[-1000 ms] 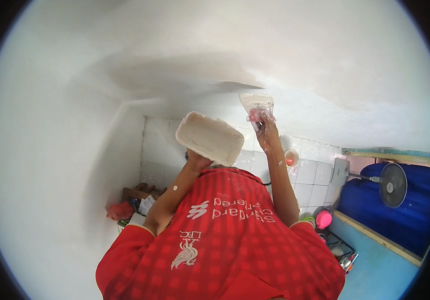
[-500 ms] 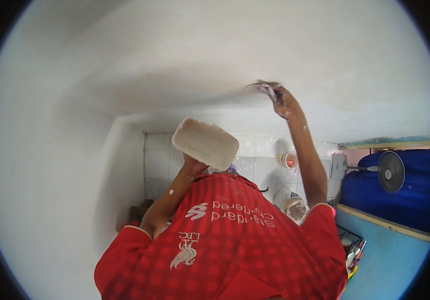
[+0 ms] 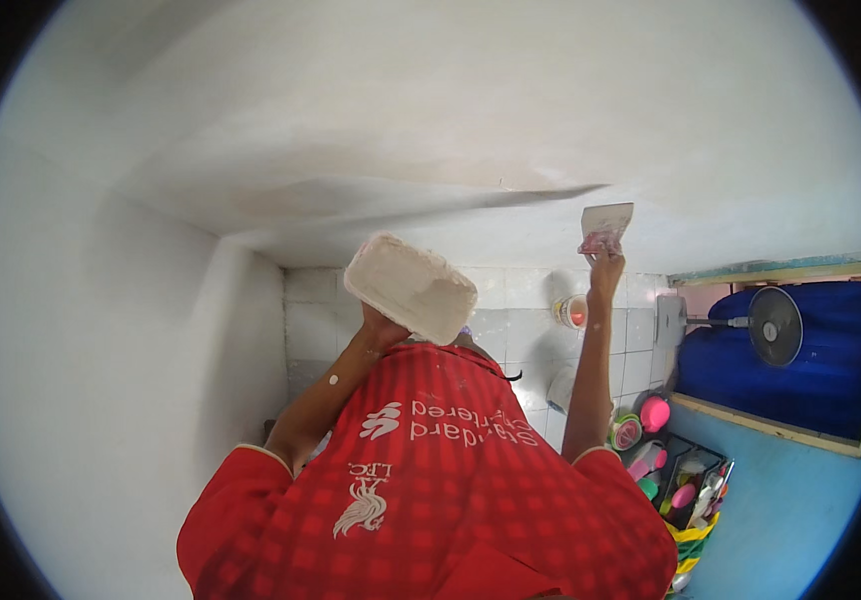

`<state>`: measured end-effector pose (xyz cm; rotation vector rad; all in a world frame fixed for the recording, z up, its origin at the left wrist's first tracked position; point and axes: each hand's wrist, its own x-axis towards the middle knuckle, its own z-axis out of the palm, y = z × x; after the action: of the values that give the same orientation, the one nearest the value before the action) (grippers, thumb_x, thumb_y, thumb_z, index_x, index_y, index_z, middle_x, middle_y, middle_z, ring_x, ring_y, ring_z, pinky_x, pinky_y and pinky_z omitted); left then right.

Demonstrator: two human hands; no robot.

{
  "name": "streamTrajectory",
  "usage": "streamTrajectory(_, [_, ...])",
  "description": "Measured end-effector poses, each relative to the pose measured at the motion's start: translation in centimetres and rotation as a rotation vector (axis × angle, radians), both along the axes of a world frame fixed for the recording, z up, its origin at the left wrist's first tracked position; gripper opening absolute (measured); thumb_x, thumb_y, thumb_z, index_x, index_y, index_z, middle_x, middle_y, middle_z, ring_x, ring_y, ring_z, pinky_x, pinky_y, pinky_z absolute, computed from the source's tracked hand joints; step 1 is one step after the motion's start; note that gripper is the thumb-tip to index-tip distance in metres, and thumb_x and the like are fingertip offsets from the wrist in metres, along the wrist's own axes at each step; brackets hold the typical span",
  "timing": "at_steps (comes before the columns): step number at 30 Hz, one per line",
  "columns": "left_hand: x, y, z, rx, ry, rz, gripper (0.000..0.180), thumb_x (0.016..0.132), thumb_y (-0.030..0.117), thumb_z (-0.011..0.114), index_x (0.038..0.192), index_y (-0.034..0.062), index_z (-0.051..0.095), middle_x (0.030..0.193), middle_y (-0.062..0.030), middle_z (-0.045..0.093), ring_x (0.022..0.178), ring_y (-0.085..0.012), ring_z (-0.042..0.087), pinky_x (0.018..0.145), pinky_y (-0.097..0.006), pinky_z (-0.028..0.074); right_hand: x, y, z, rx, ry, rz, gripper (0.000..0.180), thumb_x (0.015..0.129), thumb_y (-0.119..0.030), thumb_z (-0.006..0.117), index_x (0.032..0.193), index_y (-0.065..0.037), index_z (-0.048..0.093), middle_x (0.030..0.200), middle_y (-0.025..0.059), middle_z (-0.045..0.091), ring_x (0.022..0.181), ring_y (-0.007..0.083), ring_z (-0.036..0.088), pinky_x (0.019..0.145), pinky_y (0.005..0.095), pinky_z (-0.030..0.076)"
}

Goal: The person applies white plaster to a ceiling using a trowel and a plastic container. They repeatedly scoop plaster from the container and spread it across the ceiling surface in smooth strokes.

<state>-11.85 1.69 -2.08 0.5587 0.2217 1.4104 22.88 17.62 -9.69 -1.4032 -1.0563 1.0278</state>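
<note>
My left hand point(image 3: 383, 325) grips the near left edge of a shallow rectangular tub point(image 3: 470, 302), which is off-white, smeared inside with pale paste and tilted. In my right hand point(image 3: 606, 268) is a putty knife point(image 3: 608, 217), its wide flat blade pointing away from me and its pinkish grip coated in paste. Beyond both hands rises a whitish wall point(image 3: 431, 110). Whether the blade touches this wall I cannot tell. A small lump and a dark streak-like shadow show on the wall, left of the blade.
Below is a white tiled floor point(image 3: 506, 295) with a small bucket point(image 3: 571, 311). To the right, a grey fan point(image 3: 775, 328) stands before blue cloth point(image 3: 721, 375) in a framed opening. Nearer, a dark rack point(image 3: 701, 470) holds kitchenware beside pink and green containers.
My right hand has come down and nearer from higher on the wall, and the putty knife's blade now shows flat. The tub in my left hand has hardly moved.
</note>
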Motion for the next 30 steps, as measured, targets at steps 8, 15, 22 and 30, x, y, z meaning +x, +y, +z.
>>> streamTrajectory(8, [-6.1,-3.2,-6.9,-0.366,-0.58,-0.254,0.065,0.083,0.037,0.066,0.136,0.0121,0.036,0.137,-0.008,0.044,0.127,-0.0219,0.042,0.106,-0.042,0.035,-14.4,1.7,-9.9,-0.116,-0.77,-0.367,0.054,0.09,-0.028,0.05,0.136,-0.004,0.04,0.113,0.0251,0.059,0.088,0.0404,0.061,0.081,0.0459,0.048])
streamTrajectory(15, [-25.4,-11.8,-10.1,-0.234,-0.37,-0.037,0.062,0.085,0.036,0.063,0.136,0.0122,0.036,0.137,-0.0081,0.043,0.127,-0.0222,0.041,0.105,-0.042,0.035,-45.5,-9.0,-6.0,-0.069,-0.644,-0.006,0.044,0.089,-0.018,0.05,0.127,0.005,0.046,0.086,0.0233,0.064,0.08,0.0378,0.063,0.073,0.0459,0.049])
streamTrajectory(22, [-49.2,-19.4,-11.0,-0.208,-0.484,-0.053,0.058,0.088,0.036,0.059,0.136,0.0123,0.036,0.137,-0.0082,0.043,0.127,-0.0226,0.041,0.105,-0.043,0.036,-68.6,-21.3,-3.3,-0.183,0.184,0.49,0.028,0.086,-0.016,0.051,0.108,0.002,0.055,0.089,0.0122,0.065,0.08,0.0217,0.064,0.075,0.0322,0.052])
streamTrajectory(30, [-68.1,-26.3,-9.4,-0.041,-0.178,0.034,0.057,0.09,0.049,0.047,0.135,0.0149,0.038,0.134,-0.0094,0.046,0.124,-0.0253,0.044,0.102,-0.047,0.038,-80.1,-29.8,-3.5,-0.153,0.443,0.343,0.012,0.086,-0.012,0.05,0.092,-0.004,0.057,0.102,0.0084,0.059,0.09,0.0195,0.058,0.082,0.0328,0.049])
